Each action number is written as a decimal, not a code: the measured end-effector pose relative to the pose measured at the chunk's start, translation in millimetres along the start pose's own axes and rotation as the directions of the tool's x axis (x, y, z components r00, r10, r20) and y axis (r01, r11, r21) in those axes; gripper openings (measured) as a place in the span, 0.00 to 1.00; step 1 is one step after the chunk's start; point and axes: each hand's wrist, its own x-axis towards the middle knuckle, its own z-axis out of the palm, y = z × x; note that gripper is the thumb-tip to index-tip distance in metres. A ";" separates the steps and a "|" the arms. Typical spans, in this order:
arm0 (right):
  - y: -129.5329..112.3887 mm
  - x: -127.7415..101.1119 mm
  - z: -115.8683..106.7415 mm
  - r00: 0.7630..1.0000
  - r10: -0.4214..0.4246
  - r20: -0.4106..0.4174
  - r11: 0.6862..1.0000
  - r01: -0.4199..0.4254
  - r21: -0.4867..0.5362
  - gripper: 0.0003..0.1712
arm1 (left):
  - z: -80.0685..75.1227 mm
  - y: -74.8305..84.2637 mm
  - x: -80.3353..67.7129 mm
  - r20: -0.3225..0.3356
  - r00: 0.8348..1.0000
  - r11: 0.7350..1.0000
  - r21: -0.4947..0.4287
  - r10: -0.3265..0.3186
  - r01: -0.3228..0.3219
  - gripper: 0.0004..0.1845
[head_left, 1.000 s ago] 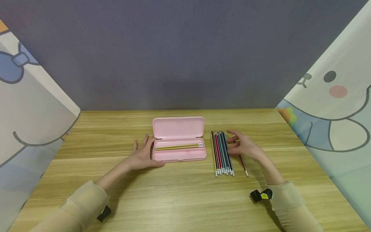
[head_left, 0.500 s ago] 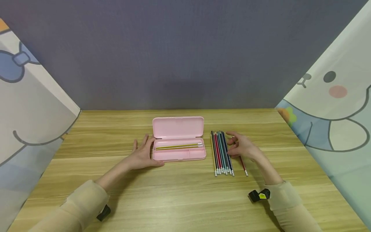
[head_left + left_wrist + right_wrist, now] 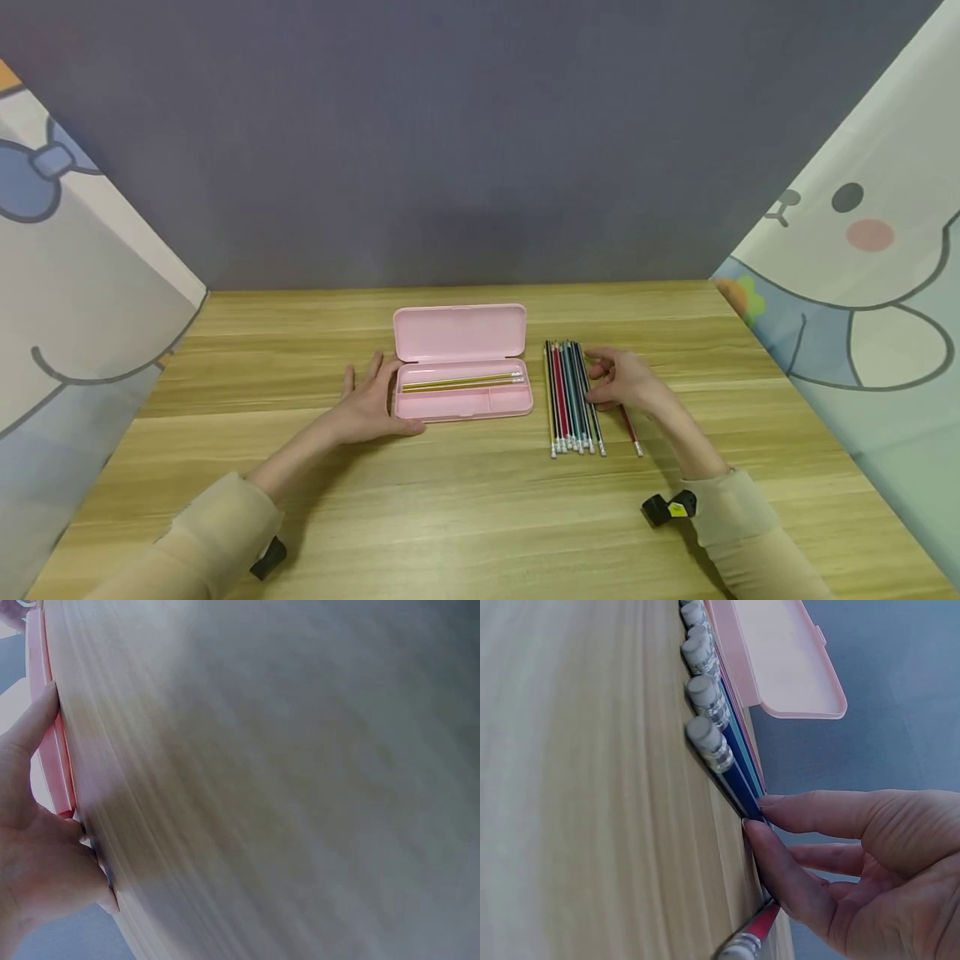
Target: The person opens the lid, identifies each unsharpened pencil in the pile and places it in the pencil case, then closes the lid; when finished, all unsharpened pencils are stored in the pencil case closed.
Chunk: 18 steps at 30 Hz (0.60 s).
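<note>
A pink pencil case [image 3: 442, 407] lies on the table with its lid raised at the back. Two yellow pencils [image 3: 461, 382] rest in its long rear compartment. My left hand [image 3: 366, 412] spreads around the case's left end, its straight thumb against the front edge and a finger near the back corner. To the right of the case is a row of pencils [image 3: 564, 400], erasers toward me. At that row's right side my right hand [image 3: 630, 383] pinches a dark blue pencil [image 3: 739, 784] between thumb and index finger. One red pencil [image 3: 632, 432] lies apart, partly under this hand.
The wooden table [image 3: 465, 517] meets a grey panel [image 3: 465, 167] behind the case. Cartoon-printed sheets [image 3: 862, 333] stand on both sides. A black wrist camera [image 3: 667, 507] sits below the right forearm.
The right thumb and index finger have closed on the dark blue pencil, and a small gap now shows between it and the row. The left hand stays at the case.
</note>
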 end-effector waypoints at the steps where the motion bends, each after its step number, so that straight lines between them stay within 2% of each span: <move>1: -0.3 0.0 0.2 1.000 0.003 -0.001 1.000 -0.003 -0.001 0.49 | 0.2 0.0 -0.4 -0.001 1.000 1.000 -0.001 0.001 -0.001 0.51; 9: 0.3 -2.1 2.5 1.000 0.013 -0.005 1.000 -0.013 -0.016 0.48 | 0.6 -1.0 0.2 0.007 1.000 1.000 -0.003 0.011 -0.011 0.51; 18: -1.3 1.5 5.7 0.999 0.024 -0.028 0.995 -0.027 -0.100 0.47 | 0.7 -0.7 -0.7 0.008 1.000 1.000 -0.008 0.003 -0.002 0.52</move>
